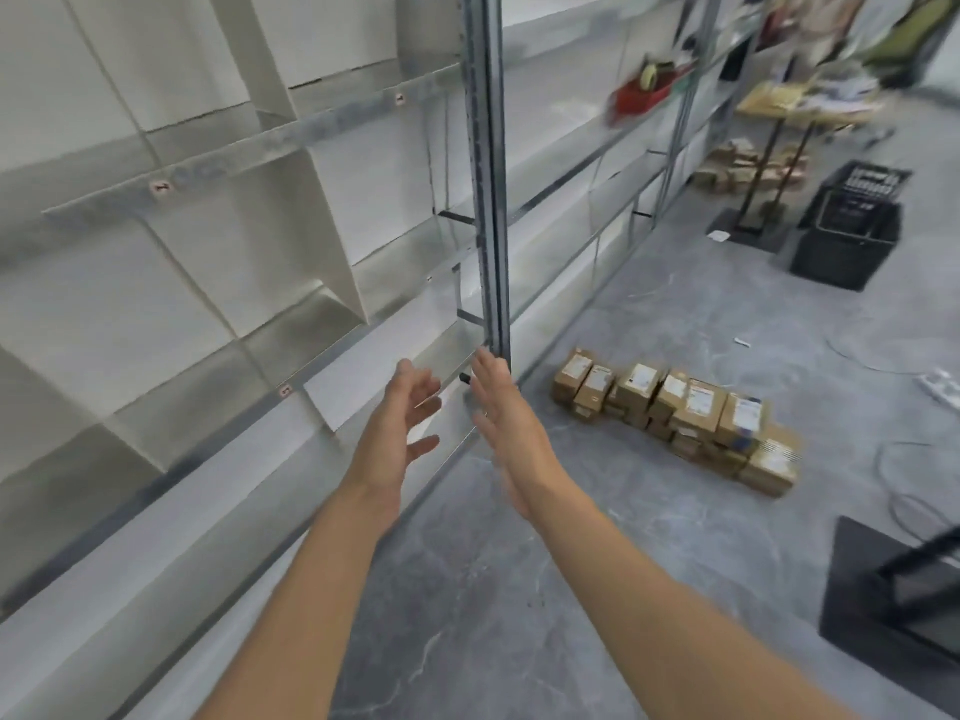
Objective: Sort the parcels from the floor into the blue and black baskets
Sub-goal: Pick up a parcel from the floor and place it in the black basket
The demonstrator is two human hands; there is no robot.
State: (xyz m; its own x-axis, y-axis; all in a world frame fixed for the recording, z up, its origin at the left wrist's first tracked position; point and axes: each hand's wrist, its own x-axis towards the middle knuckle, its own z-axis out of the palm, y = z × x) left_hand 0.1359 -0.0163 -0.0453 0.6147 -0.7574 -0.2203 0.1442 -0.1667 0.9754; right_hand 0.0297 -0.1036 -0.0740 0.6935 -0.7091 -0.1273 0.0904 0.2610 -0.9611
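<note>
The floor [467, 589] is smooth grey stone-pattern sheet with pale veining. It runs along a galvanised steel shelving unit [363, 116] on the left.

Nearest the camera, two bare forearms extend forward. The left hand [400, 423] is open, fingers spread and slightly bent, palm turned inward. The right hand [506, 423] is open, fingers straight and together, palm facing the left hand. Neither hand holds or touches anything. Both are in front of the base of a perforated steel upright [491, 200].

At lower right, a flat black base plate [857, 589] with a dark frame on it lies on the floor.

The shelf bays are split by flat white divider panels [322, 226]. Small red-and-white stickers [161, 187] mark the shelf edges.

The parcels [680, 407] are on the floor, right of the upright and beyond the hands. They are brown rectangular cardboard cartons with white printed labels, packed touching in a stacked row. Thin cables [904, 459] and a white power strip [943, 384] lie on the floor right of them.

Farther back, the black basket [852, 226], a rectangular lattice-walled plastic crate, stands on the floor, well apart from the parcels. Beside it is a desk [810, 103] with a wooden top and thin black legs; more brown cartons [748, 163] are piled beneath it. A red object [644, 93] on an upper shelf is too blurred to identify.
</note>
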